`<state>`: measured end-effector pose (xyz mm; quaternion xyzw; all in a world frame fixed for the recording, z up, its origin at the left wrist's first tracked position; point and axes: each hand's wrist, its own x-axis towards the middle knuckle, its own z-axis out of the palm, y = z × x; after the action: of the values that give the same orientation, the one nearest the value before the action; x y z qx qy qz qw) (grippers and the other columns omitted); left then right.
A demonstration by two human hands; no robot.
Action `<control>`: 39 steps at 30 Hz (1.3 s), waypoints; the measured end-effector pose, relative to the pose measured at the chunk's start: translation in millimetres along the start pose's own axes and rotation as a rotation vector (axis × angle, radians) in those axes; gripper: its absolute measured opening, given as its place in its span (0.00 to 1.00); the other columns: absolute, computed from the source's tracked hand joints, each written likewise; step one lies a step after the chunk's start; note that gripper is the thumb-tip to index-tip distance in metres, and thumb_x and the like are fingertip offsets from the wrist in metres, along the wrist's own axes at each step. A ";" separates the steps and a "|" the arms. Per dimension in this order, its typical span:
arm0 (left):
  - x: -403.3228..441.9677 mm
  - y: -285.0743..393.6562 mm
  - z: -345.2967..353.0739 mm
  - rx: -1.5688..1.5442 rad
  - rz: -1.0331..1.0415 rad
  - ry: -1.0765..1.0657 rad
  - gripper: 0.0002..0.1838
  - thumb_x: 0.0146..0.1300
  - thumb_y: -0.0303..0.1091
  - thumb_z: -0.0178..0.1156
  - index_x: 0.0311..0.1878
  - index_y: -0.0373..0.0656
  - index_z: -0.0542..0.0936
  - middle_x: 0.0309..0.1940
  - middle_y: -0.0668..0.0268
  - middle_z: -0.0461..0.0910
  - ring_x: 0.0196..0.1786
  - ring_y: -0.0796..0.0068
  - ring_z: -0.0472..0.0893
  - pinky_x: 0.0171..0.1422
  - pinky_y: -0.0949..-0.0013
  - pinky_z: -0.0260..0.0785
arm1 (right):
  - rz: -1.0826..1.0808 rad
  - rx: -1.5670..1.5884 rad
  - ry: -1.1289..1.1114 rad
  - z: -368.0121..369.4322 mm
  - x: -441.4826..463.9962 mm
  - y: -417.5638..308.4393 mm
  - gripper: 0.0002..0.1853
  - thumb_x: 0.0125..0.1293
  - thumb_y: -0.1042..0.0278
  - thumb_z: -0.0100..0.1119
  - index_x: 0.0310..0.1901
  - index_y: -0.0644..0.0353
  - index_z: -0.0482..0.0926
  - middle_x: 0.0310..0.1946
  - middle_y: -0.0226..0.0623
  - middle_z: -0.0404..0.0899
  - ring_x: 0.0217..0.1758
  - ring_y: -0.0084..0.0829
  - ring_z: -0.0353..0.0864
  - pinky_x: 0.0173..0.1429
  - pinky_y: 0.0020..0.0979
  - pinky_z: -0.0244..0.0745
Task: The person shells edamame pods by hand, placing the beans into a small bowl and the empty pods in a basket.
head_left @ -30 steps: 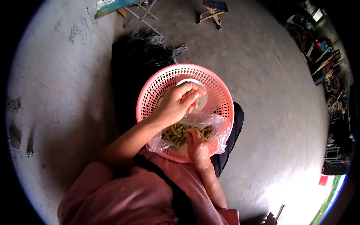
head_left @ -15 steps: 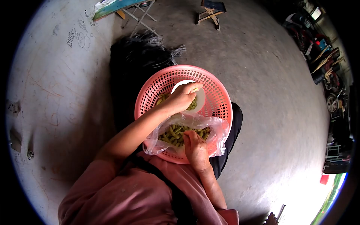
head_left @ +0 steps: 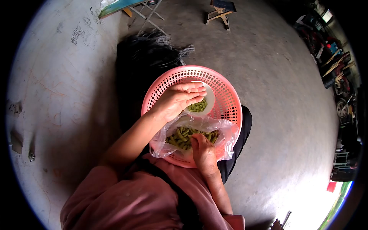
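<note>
My left hand [head_left: 178, 100] is open above the white bowl [head_left: 210, 101], its fingers stretched out and the palm partly turned up. Shelled green beans [head_left: 198, 106] lie in the bowl below the fingers. My right hand [head_left: 204, 154] is closed, fingertips pressed together over the bean pods [head_left: 180, 137]; whatever is between them is hidden. Those pods fill an opened clear plastic bag [head_left: 230, 132] in the near part of the pink basket [head_left: 234, 100]. The bowl stands in the basket's far part, partly covered by my left hand.
The basket rests on my lap. Beyond it on the left is a black heap with frayed strands [head_left: 147, 53]. A folding stool [head_left: 220, 11] and a table with crossed legs [head_left: 147, 17] stand farther off. A pale wall [head_left: 57, 99] is at left, clutter [head_left: 337, 73] at right.
My left hand has unfolded from a closed grip on something small and green to spread fingers over the bowl. My right hand stays closed at the pods. The view has shifted slightly.
</note>
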<state>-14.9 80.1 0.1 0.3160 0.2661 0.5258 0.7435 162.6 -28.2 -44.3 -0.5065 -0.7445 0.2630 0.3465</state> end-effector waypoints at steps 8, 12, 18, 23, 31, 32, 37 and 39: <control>-18.5 6.1 -8.7 -0.019 0.037 0.037 0.21 0.66 0.20 0.49 0.63 0.26 0.67 0.57 0.49 0.74 0.62 0.56 0.74 0.71 0.58 0.64 | 0.017 0.011 -0.034 -2.9 1.3 -4.3 0.05 0.63 0.75 0.57 0.40 0.63 0.75 0.31 0.48 0.80 0.36 0.49 0.81 0.40 0.40 0.76; -21.5 10.0 -7.4 0.053 0.073 0.063 0.20 0.66 0.21 0.52 0.61 0.28 0.69 0.55 0.51 0.76 0.60 0.58 0.76 0.68 0.58 0.67 | 0.026 0.016 -0.046 -4.0 1.6 -5.1 0.05 0.64 0.76 0.56 0.40 0.63 0.75 0.32 0.48 0.80 0.36 0.49 0.81 0.40 0.40 0.76; -14.6 26.4 -12.3 0.149 0.221 0.231 0.09 0.64 0.23 0.60 0.47 0.38 0.81 0.40 0.61 0.83 0.42 0.69 0.83 0.51 0.65 0.78 | 0.019 -0.009 -0.046 -4.4 1.2 -4.0 0.05 0.63 0.73 0.57 0.39 0.61 0.75 0.33 0.45 0.80 0.37 0.48 0.80 0.42 0.42 0.76; -2.3 69.7 -32.8 0.316 0.363 0.397 0.10 0.67 0.30 0.59 0.47 0.36 0.79 0.38 0.57 0.83 0.40 0.65 0.84 0.47 0.64 0.79 | -0.003 0.007 -0.045 -1.8 0.6 -1.5 0.04 0.63 0.75 0.57 0.39 0.62 0.75 0.32 0.46 0.80 0.36 0.48 0.81 0.41 0.41 0.76; 17.4 92.5 -95.0 0.836 0.516 0.622 0.17 0.63 0.26 0.60 0.56 0.46 0.78 0.40 0.62 0.81 0.38 0.73 0.82 0.50 0.66 0.72 | -0.039 0.012 -0.029 -1.4 0.7 -0.8 0.04 0.64 0.77 0.56 0.40 0.64 0.76 0.30 0.46 0.79 0.33 0.45 0.81 0.38 0.37 0.76; 17.5 91.9 -101.8 0.941 0.516 0.672 0.22 0.61 0.23 0.60 0.59 0.51 0.77 0.44 0.61 0.81 0.41 0.72 0.81 0.54 0.64 0.71 | -0.039 0.007 -0.030 -1.6 0.8 -1.1 0.04 0.64 0.77 0.55 0.40 0.64 0.76 0.30 0.46 0.79 0.33 0.45 0.81 0.38 0.37 0.75; 5.4 93.1 -75.4 1.918 0.681 0.792 0.44 0.50 0.12 0.55 0.71 0.59 0.63 0.70 0.53 0.60 0.73 0.54 0.59 0.73 0.56 0.53 | -0.003 0.017 -0.005 -3.2 0.6 -5.0 0.04 0.65 0.76 0.54 0.40 0.64 0.75 0.30 0.46 0.79 0.33 0.46 0.81 0.38 0.37 0.75; 2.0 87.4 -49.0 1.260 0.615 0.496 0.39 0.55 0.11 0.54 0.70 0.54 0.64 0.61 0.56 0.73 0.65 0.64 0.73 0.66 0.66 0.65 | 0.010 0.052 -0.019 -7.9 0.6 -3.9 0.04 0.66 0.76 0.54 0.41 0.64 0.75 0.30 0.46 0.79 0.33 0.45 0.81 0.38 0.37 0.75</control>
<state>-103.6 113.0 33.2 0.6148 0.5767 0.5141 0.1587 166.5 -28.7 -36.3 -0.4984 -0.7381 0.2889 0.3512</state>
